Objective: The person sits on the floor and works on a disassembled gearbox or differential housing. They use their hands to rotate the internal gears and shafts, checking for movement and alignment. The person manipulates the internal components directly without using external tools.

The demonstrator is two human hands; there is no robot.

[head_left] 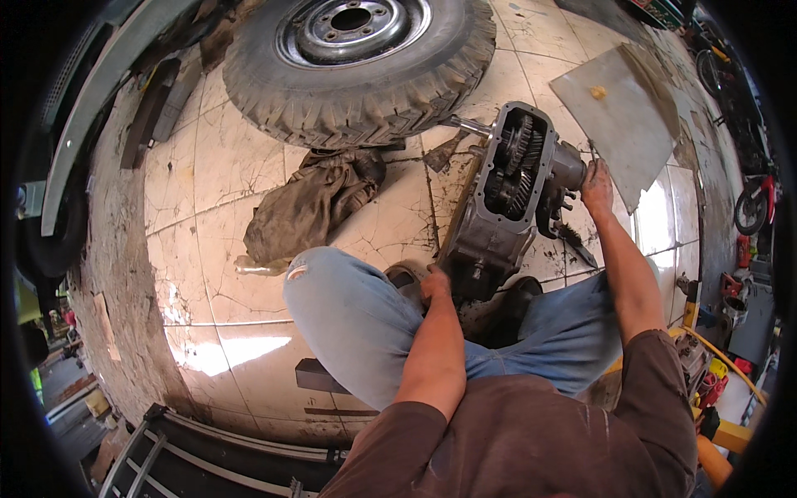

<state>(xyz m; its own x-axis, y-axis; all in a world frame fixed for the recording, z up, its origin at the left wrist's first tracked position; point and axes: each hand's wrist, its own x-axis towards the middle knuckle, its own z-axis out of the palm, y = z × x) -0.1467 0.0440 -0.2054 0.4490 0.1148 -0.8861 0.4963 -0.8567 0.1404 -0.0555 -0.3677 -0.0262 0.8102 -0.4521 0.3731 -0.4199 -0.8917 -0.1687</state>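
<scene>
Head view: the right hand (597,189) curves at the end housing (567,168) of the gearbox (488,242), the left hand (435,285) at its near-left side; contact is partly hidden, so I cannot tell whether either clasps. The gearbox sits on tiled floor (178,270); the wheel (365,87) beyond is cut off.

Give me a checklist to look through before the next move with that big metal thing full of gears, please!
1. Right hand on the gearbox: ok, it touches the round part on the right side.
2. Left hand gripping firmly: cannot tell; it is at the near left corner, but its grip is hidden.
3. Hands out of the gears: ok, both are outside the opening.
4. Gears covered: not ok, the top is open.
5. Shaft clear of the tyre: cannot tell, its tip meets the tyre's edge in this view.
6. Cloth away from the gearbox: ok, it lies apart.
</scene>
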